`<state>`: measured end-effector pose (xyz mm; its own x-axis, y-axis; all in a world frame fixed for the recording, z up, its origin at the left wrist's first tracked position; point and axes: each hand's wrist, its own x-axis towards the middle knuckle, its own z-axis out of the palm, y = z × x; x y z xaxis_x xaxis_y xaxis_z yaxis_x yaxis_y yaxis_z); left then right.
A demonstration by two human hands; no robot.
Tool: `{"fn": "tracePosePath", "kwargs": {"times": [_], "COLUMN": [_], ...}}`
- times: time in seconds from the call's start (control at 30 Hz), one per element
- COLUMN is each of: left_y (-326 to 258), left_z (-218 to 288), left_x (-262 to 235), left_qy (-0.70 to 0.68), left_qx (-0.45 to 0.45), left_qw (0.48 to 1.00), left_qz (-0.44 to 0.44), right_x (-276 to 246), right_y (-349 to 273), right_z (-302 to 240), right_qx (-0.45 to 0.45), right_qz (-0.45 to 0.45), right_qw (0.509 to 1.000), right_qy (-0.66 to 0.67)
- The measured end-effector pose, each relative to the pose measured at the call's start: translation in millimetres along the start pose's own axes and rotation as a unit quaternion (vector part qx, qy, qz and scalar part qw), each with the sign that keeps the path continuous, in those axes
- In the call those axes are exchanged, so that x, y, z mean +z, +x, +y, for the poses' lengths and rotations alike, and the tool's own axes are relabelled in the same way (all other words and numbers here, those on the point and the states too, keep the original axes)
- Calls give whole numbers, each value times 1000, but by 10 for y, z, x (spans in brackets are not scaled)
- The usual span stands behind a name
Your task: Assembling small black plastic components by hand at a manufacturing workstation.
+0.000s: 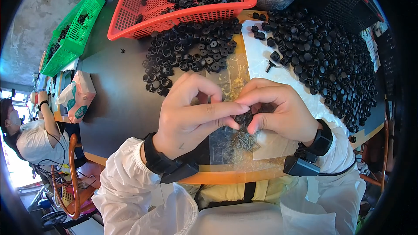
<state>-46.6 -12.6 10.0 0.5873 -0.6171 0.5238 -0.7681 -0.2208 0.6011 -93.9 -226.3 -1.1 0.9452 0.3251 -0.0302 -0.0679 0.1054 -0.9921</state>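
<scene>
My left hand [191,115] and my right hand [278,111] meet at the table's near edge, fingertips pinched together on a small black plastic part [244,117]. Just below the fingers lies a small heap of dark metal screws [244,140] on a taped clear sheet. A pile of black round parts [191,52] lies beyond my left hand. A much larger heap of black parts [331,52] spreads to the right on white paper. How each hand grips the part is partly hidden by the fingers.
A red basket [130,13] with several black parts stands at the back, a green basket [74,35] to its left, a dark crate [344,4] at the back right. A tissue pack [78,95] lies left. Another person [30,135] sits at far left.
</scene>
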Motion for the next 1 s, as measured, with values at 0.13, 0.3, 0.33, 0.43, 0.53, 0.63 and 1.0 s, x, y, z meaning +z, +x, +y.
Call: {"fn": "tracePosePath", "kwargs": {"times": [0.13,0.3,0.33,0.43,0.53,0.63,1.0], "left_y": [18,47,33,-28,-33,-27,37], "left_z": [6,102,119,110,134,118,-122], "left_x": [55,12,-1,45,3,-7,-85], "left_qy": [2,25,25,31,52,73,122], "left_qx": [56,95,97,100,118,132,155], "left_qw": [998,994,994,994,991,988,980], "left_qz": [31,40,46,30,24,32,-17], "right_x": [-39,-2,0,1,32,46,-687], "right_y": [-18,-52,-65,-99,-91,-85,-35], "right_z": [-16,-22,-20,30,1,-25,-456], "right_qx": [-29,-58,-36,-36,-65,-57,-223], "right_qz": [-41,-41,-45,-34,-38,-21,342], "right_qw": [999,997,996,997,996,998,586], "right_qy": [0,30,63,55,44,25,-700]}}
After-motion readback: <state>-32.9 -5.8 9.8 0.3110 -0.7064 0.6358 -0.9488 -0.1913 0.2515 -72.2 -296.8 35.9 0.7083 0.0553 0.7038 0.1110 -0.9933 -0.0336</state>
